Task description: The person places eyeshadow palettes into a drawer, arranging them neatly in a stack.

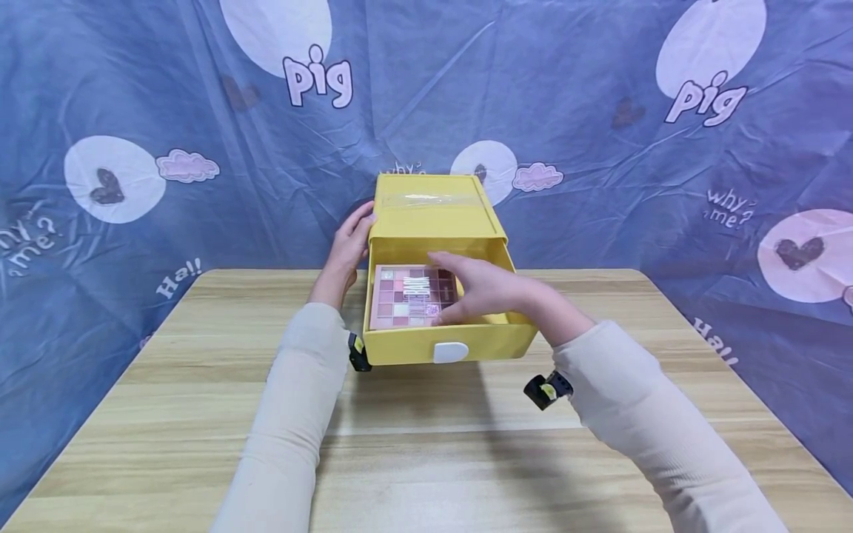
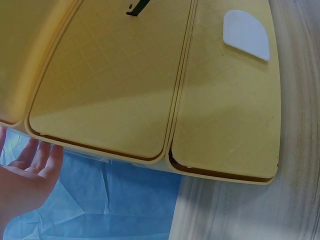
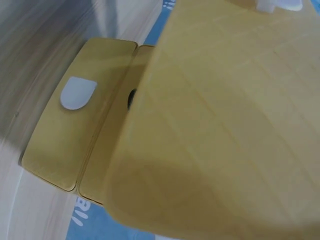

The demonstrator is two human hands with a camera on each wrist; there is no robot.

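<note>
A yellow drawer cabinet (image 1: pixel 433 215) stands at the back of the table with its top drawer (image 1: pixel 406 346) pulled out. Inside the drawer, toward the left, is a pink eyeshadow palette (image 1: pixel 406 300) with a grid of coloured squares. My right hand (image 1: pixel 489 285) reaches over the drawer and spans the palette's right part, fingers at its far edge and thumb at the near one. Against the cabinet's left side rests my left hand (image 1: pixel 349 248), its fingers (image 2: pixel 52 160) fairly straight along the side wall. The right wrist view shows mostly the drawer front (image 3: pixel 215 125), with the right hand hidden.
Below the pulled-out drawer are further closed drawers with a white tab handle (image 2: pixel 245 35). Clear tape (image 1: pixel 433 198) crosses the cabinet's top. The wooden table (image 1: pixel 413 459) extends toward me, and a blue printed cloth (image 1: pixel 426 89) hangs behind it.
</note>
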